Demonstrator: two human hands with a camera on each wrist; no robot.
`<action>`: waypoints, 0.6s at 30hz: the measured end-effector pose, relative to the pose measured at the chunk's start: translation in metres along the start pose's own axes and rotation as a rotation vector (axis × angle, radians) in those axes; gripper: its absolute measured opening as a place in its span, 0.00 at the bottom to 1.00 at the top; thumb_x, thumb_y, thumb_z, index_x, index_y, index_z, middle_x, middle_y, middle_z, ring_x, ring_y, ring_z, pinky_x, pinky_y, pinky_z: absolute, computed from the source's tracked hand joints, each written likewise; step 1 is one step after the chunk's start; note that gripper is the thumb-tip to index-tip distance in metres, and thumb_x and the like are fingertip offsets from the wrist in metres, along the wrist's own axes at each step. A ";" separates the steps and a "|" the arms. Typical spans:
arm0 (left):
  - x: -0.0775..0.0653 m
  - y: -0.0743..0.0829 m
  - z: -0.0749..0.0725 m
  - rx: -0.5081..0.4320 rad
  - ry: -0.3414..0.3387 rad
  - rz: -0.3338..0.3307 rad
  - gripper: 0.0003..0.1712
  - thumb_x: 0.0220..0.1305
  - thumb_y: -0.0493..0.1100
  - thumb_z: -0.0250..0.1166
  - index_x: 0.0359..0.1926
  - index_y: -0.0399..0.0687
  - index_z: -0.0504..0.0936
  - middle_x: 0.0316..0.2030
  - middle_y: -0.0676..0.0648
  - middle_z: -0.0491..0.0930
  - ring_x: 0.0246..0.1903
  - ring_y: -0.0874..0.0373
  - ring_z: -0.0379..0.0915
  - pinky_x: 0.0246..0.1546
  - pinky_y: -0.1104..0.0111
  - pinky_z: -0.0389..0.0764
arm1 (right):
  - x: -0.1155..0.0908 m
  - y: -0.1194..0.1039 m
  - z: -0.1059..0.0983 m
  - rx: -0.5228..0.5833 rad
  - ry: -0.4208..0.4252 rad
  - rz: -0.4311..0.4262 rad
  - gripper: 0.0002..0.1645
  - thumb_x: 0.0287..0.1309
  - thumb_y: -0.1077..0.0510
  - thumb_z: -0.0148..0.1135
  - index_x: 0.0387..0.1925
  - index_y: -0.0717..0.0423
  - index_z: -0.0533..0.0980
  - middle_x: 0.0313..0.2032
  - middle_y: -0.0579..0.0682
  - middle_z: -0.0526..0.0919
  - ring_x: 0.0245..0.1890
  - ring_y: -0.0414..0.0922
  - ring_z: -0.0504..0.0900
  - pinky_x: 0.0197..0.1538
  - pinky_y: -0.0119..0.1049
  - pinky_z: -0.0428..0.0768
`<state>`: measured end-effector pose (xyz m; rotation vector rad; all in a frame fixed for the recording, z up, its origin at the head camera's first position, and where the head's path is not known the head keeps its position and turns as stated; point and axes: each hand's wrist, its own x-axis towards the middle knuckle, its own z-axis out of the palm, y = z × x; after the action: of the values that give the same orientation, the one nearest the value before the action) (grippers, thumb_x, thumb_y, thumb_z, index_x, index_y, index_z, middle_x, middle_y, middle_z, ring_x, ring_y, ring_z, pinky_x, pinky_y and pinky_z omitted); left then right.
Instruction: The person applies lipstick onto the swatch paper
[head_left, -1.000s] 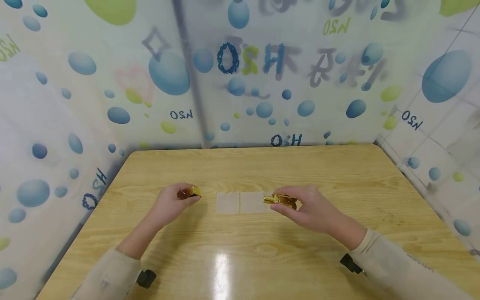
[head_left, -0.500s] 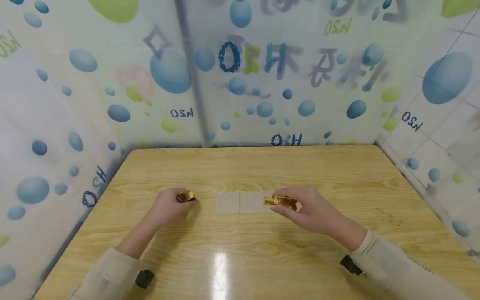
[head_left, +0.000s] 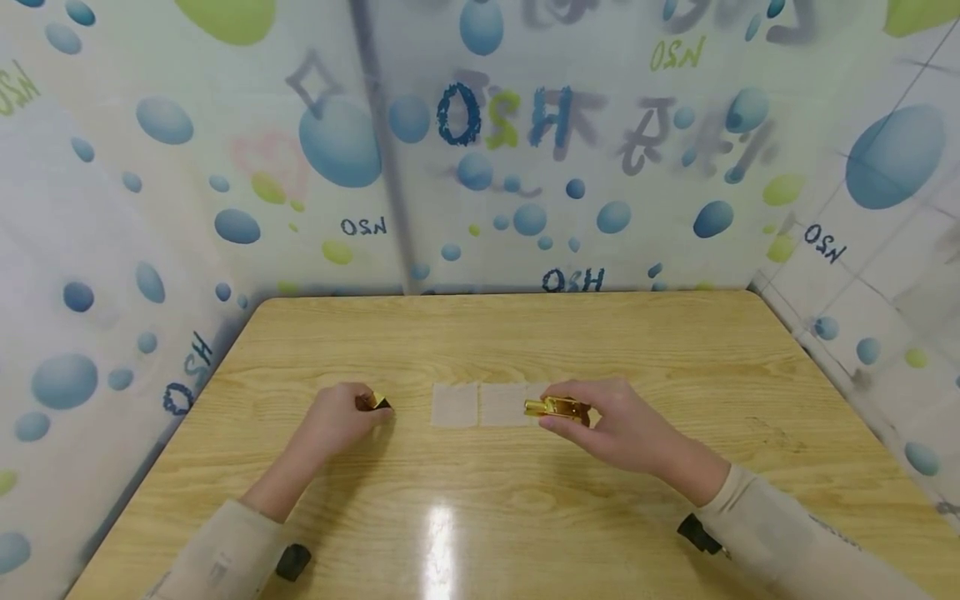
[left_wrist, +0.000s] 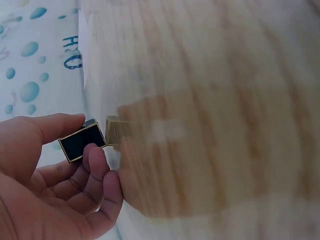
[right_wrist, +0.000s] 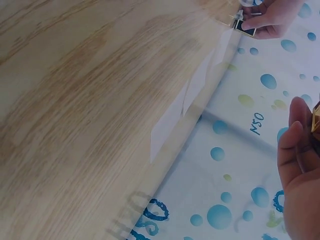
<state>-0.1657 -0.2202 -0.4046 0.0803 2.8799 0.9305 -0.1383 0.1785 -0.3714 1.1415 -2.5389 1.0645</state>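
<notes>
In the head view my left hand (head_left: 333, 422) pinches a small gold box-shaped cap (head_left: 381, 402) low over the table, left of the white squares. The left wrist view shows the cap's dark, gold-edged face (left_wrist: 82, 143), tilted, with one corner right at its reflection in the tabletop. My right hand (head_left: 626, 427) grips a gold perfume bottle (head_left: 564, 407) between thumb and fingers. Its narrow gold neck (head_left: 534, 407) points left, and the bottle lies sideways. Only the bottle's edge (right_wrist: 316, 120) shows in the right wrist view.
Flat white squares lie in a row on the wooden table (head_left: 480, 492): a left square (head_left: 455, 406), a middle square (head_left: 502, 405) and a right one partly hidden by the right hand. A patterned wall sheet (head_left: 480, 200) stands behind the table's far edge.
My left hand has lowered the cap toward the table and turned its dark side into view. My right hand has moved slightly down and left with the bottle.
</notes>
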 end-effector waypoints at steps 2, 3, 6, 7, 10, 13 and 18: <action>0.000 0.000 0.000 0.008 -0.010 -0.016 0.15 0.70 0.50 0.73 0.35 0.42 0.84 0.31 0.44 0.86 0.26 0.56 0.70 0.25 0.67 0.70 | 0.000 0.000 0.000 0.001 -0.004 0.010 0.15 0.69 0.56 0.72 0.55 0.49 0.85 0.36 0.39 0.89 0.29 0.28 0.76 0.30 0.31 0.81; 0.001 0.000 0.000 0.015 -0.013 -0.021 0.17 0.70 0.51 0.73 0.39 0.40 0.85 0.33 0.43 0.86 0.27 0.55 0.73 0.26 0.66 0.72 | 0.000 0.000 0.001 0.003 -0.006 0.013 0.15 0.68 0.56 0.72 0.55 0.49 0.85 0.36 0.39 0.89 0.29 0.28 0.76 0.30 0.32 0.81; 0.003 0.001 0.001 0.032 -0.024 -0.032 0.26 0.69 0.53 0.73 0.53 0.35 0.84 0.38 0.41 0.88 0.32 0.54 0.79 0.30 0.65 0.77 | 0.000 0.000 0.001 0.008 -0.007 0.012 0.14 0.68 0.56 0.72 0.54 0.49 0.85 0.36 0.39 0.88 0.29 0.29 0.75 0.30 0.32 0.82; 0.003 0.001 0.001 0.034 -0.029 -0.035 0.29 0.68 0.53 0.74 0.58 0.34 0.82 0.39 0.40 0.88 0.33 0.53 0.81 0.31 0.64 0.79 | 0.000 0.000 0.001 0.009 -0.008 0.008 0.14 0.69 0.56 0.72 0.54 0.49 0.85 0.36 0.39 0.88 0.29 0.29 0.75 0.30 0.32 0.82; 0.005 0.001 0.002 0.026 -0.040 -0.024 0.35 0.66 0.49 0.76 0.67 0.36 0.76 0.40 0.41 0.88 0.35 0.53 0.82 0.35 0.63 0.81 | 0.001 0.001 0.003 0.013 -0.013 -0.006 0.13 0.69 0.56 0.72 0.53 0.49 0.85 0.35 0.38 0.87 0.28 0.28 0.74 0.30 0.31 0.81; 0.005 0.001 0.002 0.013 -0.047 0.017 0.34 0.64 0.43 0.76 0.68 0.38 0.77 0.38 0.42 0.87 0.34 0.54 0.81 0.36 0.63 0.81 | 0.001 0.002 0.004 0.012 -0.018 -0.020 0.13 0.69 0.56 0.71 0.53 0.48 0.85 0.34 0.37 0.87 0.28 0.28 0.74 0.30 0.30 0.80; 0.004 0.000 0.001 -0.001 -0.045 0.043 0.29 0.67 0.39 0.71 0.67 0.39 0.78 0.40 0.41 0.87 0.35 0.53 0.81 0.35 0.64 0.81 | 0.001 0.003 0.005 0.013 -0.023 -0.013 0.13 0.69 0.56 0.71 0.53 0.48 0.84 0.33 0.37 0.86 0.27 0.28 0.73 0.29 0.30 0.80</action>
<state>-0.1696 -0.2191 -0.4060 0.1613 2.8470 0.9255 -0.1406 0.1761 -0.3767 1.1785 -2.5415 1.0730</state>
